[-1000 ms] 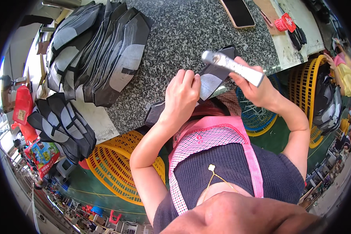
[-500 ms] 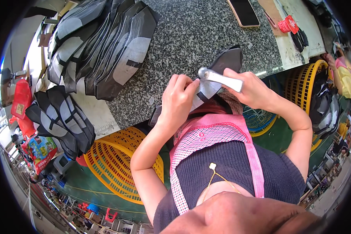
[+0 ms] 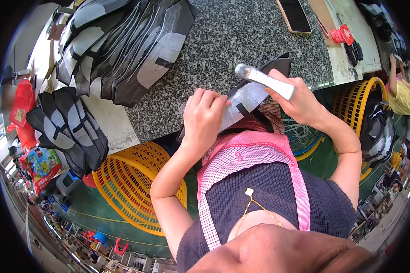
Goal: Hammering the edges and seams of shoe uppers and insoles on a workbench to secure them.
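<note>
My right hand (image 3: 297, 102) is wrapped round a hammer whose silver metal head (image 3: 269, 83) shows above the fist; the handle is hidden. The head hangs over a curved dark-grey shoe-upper piece (image 3: 250, 96) with a light-grey patch and a short black strip. That piece lies along the near edge of the speckled stone tabletop (image 3: 241, 36). At its left part, my left hand (image 3: 204, 113) is closed with fingertips pinched at the piece's far edge. Both hands cover parts of the piece.
A big fanned stack of similar pieces (image 3: 132, 50) lies at far left, with a smaller bundle (image 3: 70, 129) at the table's left corner. A phone (image 3: 294, 16) lies far right. Yellow plastic baskets (image 3: 136, 186) stand below the table. Another person (image 3: 401, 98) is at far right.
The hammer has risen and tilted, its round end farther from the piece. My left hand has shifted slightly left, uncovering more of the light patch. The view has shifted a little.
</note>
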Motion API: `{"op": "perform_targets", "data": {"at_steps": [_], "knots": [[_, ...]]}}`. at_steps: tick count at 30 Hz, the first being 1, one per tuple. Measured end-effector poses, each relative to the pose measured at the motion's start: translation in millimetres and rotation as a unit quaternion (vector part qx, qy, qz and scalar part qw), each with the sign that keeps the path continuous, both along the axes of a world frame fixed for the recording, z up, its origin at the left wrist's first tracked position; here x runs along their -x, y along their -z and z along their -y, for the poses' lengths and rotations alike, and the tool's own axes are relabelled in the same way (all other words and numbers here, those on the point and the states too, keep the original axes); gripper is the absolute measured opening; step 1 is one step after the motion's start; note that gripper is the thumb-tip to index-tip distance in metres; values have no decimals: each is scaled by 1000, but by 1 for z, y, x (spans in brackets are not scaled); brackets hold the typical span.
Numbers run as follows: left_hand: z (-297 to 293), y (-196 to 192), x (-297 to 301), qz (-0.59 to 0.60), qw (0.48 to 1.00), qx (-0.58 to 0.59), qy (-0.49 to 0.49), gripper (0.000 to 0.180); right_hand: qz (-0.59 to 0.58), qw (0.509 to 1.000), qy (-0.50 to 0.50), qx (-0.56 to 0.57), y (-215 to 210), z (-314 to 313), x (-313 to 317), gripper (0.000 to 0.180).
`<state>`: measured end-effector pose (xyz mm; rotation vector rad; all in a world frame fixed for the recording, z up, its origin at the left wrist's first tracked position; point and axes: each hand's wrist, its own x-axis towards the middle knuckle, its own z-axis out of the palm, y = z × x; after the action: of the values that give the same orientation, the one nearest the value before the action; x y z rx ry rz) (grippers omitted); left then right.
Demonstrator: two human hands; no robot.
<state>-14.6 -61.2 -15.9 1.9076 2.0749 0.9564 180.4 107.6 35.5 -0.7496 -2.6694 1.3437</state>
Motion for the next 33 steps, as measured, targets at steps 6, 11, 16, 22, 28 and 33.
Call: {"op": "perform_targets", "data": {"at_steps": [6, 11, 16, 22, 28, 33], "knots": [[9, 0, 12, 116, 992, 55, -7, 15, 48, 994, -90, -34, 5, 19, 1, 19], [27, 2, 6, -46, 998, 6, 34, 24, -22, 998, -50, -1, 6, 14, 7, 20], [28, -3, 14, -61, 996, 0, 62, 25, 60, 990, -129, -23, 2, 27, 13, 20], [34, -10, 11, -4, 999, 32, -2, 10, -13, 998, -55, -15, -6, 15, 26, 14], [30, 0, 10, -9, 1000, 12, 13, 14, 43, 991, -123, -39, 1, 17, 20, 18], [-10, 10, -12, 10, 999, -39, -36, 9, -25, 998, 49, -4, -14, 11, 13, 17]]}}
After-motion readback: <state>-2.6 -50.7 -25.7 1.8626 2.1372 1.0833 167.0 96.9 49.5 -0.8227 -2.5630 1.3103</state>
